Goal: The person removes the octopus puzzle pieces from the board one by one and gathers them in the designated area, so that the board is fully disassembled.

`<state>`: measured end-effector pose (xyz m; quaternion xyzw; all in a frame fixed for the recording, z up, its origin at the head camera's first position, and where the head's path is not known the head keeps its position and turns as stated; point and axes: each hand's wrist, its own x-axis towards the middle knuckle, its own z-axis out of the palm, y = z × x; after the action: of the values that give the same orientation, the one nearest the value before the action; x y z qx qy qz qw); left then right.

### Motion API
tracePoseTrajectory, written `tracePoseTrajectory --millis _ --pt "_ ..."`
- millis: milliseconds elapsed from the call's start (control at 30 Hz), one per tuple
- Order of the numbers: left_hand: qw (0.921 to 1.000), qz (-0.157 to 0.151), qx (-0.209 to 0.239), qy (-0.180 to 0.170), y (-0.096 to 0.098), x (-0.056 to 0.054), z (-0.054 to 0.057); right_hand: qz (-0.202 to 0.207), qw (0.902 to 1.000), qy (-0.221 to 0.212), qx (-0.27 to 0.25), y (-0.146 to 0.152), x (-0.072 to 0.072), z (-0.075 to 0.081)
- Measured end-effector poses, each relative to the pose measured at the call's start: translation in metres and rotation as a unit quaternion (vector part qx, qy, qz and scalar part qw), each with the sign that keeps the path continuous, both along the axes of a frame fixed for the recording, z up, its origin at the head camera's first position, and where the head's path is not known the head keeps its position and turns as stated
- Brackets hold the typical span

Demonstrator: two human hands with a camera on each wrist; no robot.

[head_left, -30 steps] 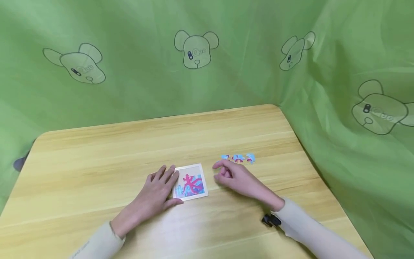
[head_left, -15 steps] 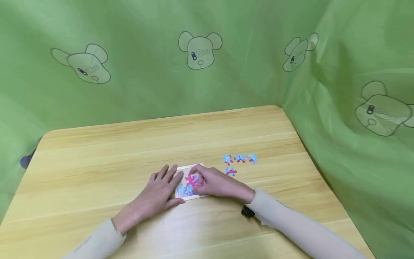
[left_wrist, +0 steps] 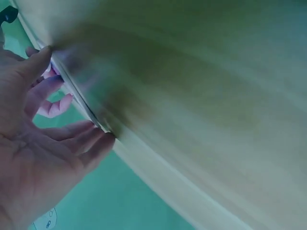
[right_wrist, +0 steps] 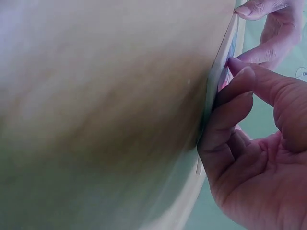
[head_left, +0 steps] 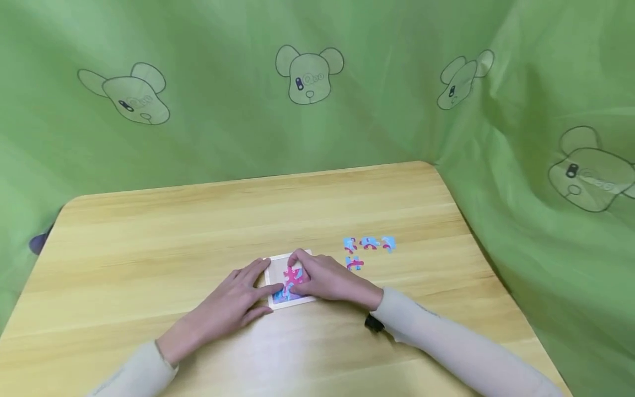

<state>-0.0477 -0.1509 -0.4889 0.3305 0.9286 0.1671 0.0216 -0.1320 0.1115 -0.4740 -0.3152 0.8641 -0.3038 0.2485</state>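
A small wooden jigsaw tray (head_left: 291, 304) lies on the table, its lower part filled with pink, blue and purple puzzle pieces (head_left: 294, 275). My left hand (head_left: 237, 298) spans the tray's left side: the thumb rests at the near corner, other fingertips at the far corner. Its extended index finger touches the lower left pieces. From the right, my right hand (head_left: 322, 277) lies over the tray. Its thumb touches the pieces near the middle and its index finger bends over the upper part. Whether a piece sits between them is hidden. In the right wrist view, its other fingers (right_wrist: 225, 124) are curled beside the tray's edge.
Several loose blue and pink puzzle pieces (head_left: 369, 242) lie right of the tray, one nearer piece (head_left: 354, 263) just beyond my right hand. The wooden table (head_left: 198, 220) ends at a green curtain (head_left: 223, 110) behind and to the right.
My right hand has moved left from beside the loose pieces onto the tray. The left index finger has shifted from the tray's upper left down onto the lower left pieces.
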Motion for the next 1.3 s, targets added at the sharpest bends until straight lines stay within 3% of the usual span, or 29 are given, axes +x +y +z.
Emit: tracePoseTrajectory --millis 333,800,1167,1300 --pt "0.9989 -0.017 -0.013 0.041 -0.003 -0.003 -0.001 -0.003 1.0 0.003 -0.001 -0.003 -0.002 -0.003" --pt "0.9979 -0.024 -0.003 0.059 -0.003 -0.006 -0.003 -0.041 0.996 -0.071 -0.037 -0.002 -0.008 -0.005" --pt "0.9982 -0.02 -0.006 0.057 -0.001 -0.004 -0.001 -0.039 0.9793 -0.17 -0.102 0.001 -0.013 -0.007" --pt "0.9984 -0.015 -0.006 0.054 -0.001 -0.004 -0.001 -0.06 0.9736 -0.18 -0.128 0.004 -0.014 -0.006"
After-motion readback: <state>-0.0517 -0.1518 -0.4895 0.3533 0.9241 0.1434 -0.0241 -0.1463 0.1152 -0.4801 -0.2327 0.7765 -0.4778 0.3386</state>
